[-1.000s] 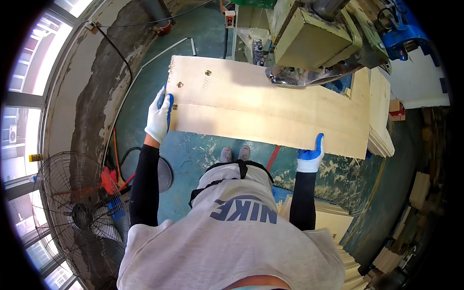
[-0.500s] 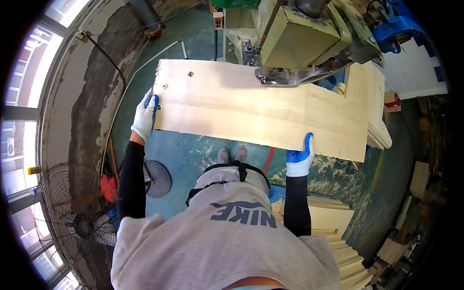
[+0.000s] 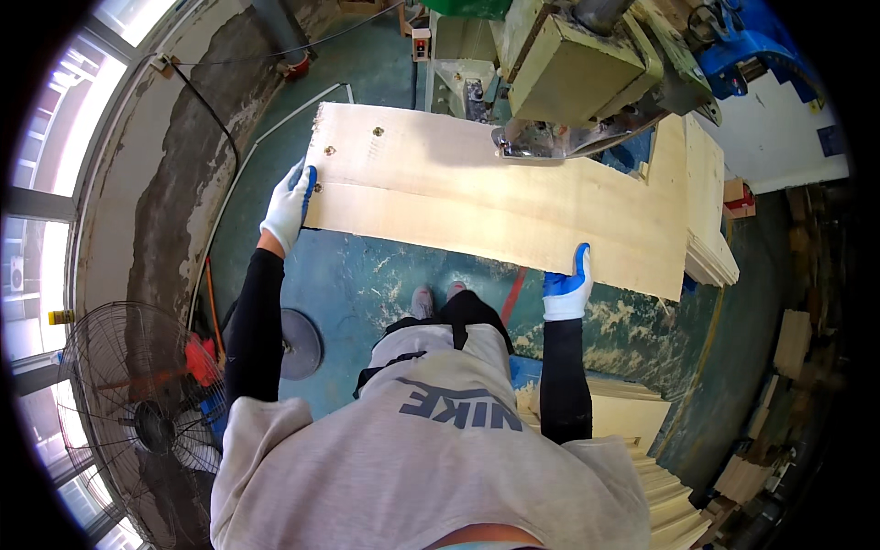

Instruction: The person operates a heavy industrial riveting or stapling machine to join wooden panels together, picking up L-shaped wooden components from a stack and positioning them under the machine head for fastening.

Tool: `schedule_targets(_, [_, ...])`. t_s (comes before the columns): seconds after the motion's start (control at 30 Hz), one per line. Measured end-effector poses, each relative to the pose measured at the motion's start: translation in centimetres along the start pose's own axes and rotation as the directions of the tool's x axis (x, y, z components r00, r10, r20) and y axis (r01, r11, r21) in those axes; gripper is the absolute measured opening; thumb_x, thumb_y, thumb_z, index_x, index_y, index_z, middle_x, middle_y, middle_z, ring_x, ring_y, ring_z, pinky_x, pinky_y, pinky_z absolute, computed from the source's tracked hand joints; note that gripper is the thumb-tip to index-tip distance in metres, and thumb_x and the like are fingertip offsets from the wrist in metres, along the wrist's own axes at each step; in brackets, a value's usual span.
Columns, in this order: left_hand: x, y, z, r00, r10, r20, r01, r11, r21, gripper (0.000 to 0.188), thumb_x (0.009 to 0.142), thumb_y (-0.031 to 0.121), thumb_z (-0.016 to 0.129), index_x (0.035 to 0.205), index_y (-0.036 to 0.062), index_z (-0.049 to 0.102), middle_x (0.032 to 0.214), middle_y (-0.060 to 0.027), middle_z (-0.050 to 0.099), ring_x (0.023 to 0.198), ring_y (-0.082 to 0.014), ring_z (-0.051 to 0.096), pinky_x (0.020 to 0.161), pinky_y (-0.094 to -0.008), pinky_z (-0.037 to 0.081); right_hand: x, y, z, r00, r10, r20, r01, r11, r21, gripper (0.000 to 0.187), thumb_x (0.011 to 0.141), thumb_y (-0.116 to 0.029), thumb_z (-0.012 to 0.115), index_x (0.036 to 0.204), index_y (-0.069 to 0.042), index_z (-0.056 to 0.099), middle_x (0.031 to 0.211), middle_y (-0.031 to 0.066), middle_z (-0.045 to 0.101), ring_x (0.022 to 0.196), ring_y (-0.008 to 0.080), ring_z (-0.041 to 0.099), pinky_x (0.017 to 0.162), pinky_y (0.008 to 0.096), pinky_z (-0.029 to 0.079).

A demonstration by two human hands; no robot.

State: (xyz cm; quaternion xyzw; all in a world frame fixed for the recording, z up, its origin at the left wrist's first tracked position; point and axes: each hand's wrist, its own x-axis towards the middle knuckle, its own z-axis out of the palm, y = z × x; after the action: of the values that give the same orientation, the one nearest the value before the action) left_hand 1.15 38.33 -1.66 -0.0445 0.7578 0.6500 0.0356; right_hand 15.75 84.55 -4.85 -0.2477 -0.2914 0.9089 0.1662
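A long pale plywood board (image 3: 458,188) spans the view in front of me. Small metal fittings or holes dot its left end, and the far side toward the right has a cut-out. My left hand (image 3: 291,202), in a white and blue glove, grips the board's left end. At the near edge toward the right, my right hand (image 3: 570,286) is closed on it too, thumb on top; its fingers underneath are hidden. A curved metal guard or foot (image 3: 550,139) beneath a pale green machine head (image 3: 577,73) overlaps the board's far edge.
More plywood boards (image 3: 706,247) are stacked beyond the right end. Other panels (image 3: 628,412) lie by my right elbow. A standing fan (image 3: 151,426) and a round grey disc (image 3: 301,344) are at my left. Wood pieces (image 3: 793,339) line the right side.
The board's left end has shifted slightly right and away from me, with my left hand on it. My right hand has moved only a little, still gripping the near edge.
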Motion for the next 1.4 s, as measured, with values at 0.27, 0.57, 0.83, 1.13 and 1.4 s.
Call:
schedule_targets(0.27, [-10.3,-2.6,12.0,0.889,0.105,0.445,0.342,0.494,-0.799,0.070,0.100,0.053,0.046,0.156,0.0154,0.025,0.155,-0.0125,0.039,0.138,-0.0378,0.043,0.109,-0.0633,0.037,0.4,1.2,-0.1,0.986,-0.148,-0.078,0.148,0.989,-0.012,0.033,0.102,-0.028,0.057,0.127,-0.007,0.058,0.124,0.0054,0.064,0.113,0.0189,0.063,0.096,0.0395,0.054])
schedule_targets(0.57, [-7.9,1.1,17.7,0.907,-0.276,0.318,0.409,0.401,-0.819,0.043,0.101,0.035,0.056,0.129,0.0031,0.056,0.119,-0.0141,0.066,0.103,-0.0276,0.068,0.080,-0.0417,0.059,0.4,-0.1,-2.9,0.982,-0.103,-0.159,0.118,0.989,0.092,0.040,0.100,-0.031,0.059,0.132,-0.009,0.056,0.128,0.0071,0.063,0.118,0.0230,0.060,0.102,0.0415,0.050])
schedule_targets(0.83, [-6.9,-0.5,15.9,0.928,-0.250,0.277,0.362,0.426,-0.829,0.034,0.101,0.028,0.057,0.125,0.0040,0.060,0.115,-0.0102,0.067,0.100,-0.0250,0.068,0.077,-0.0390,0.059,0.2,-10.5,-10.2,0.937,-0.308,-0.162,0.286,0.947,-0.147,0.053,0.101,-0.043,0.053,0.141,-0.009,0.048,0.138,0.0096,0.057,0.125,0.0278,0.056,0.104,0.0474,0.047])
schedule_targets(1.13, [-8.5,-2.1,3.1,0.963,-0.264,-0.052,0.066,0.420,-0.905,0.038,0.100,0.023,0.057,0.131,0.0016,0.053,0.126,-0.0130,0.062,0.115,-0.0280,0.062,0.099,-0.0441,0.051,-1.0,-1.8,-2.8,0.996,-0.091,-0.021,0.090,0.994,-0.066,0.045,0.103,-0.035,0.054,0.139,-0.008,0.050,0.133,0.0072,0.060,0.118,0.0223,0.060,0.095,0.0388,0.052])
schedule_targets(1.4, [-6.8,-1.5,3.8,0.976,-0.189,-0.107,0.017,0.559,-0.829,0.044,0.096,0.013,0.062,0.137,0.0047,0.049,0.127,-0.0127,0.061,0.113,-0.0310,0.063,0.090,-0.0495,0.056,-0.2,-0.4,0.9,0.999,-0.044,-0.008,0.044,0.999,-0.026,0.042,0.103,-0.033,0.054,0.137,-0.008,0.051,0.133,0.0070,0.059,0.119,0.0226,0.060,0.100,0.0393,0.051])
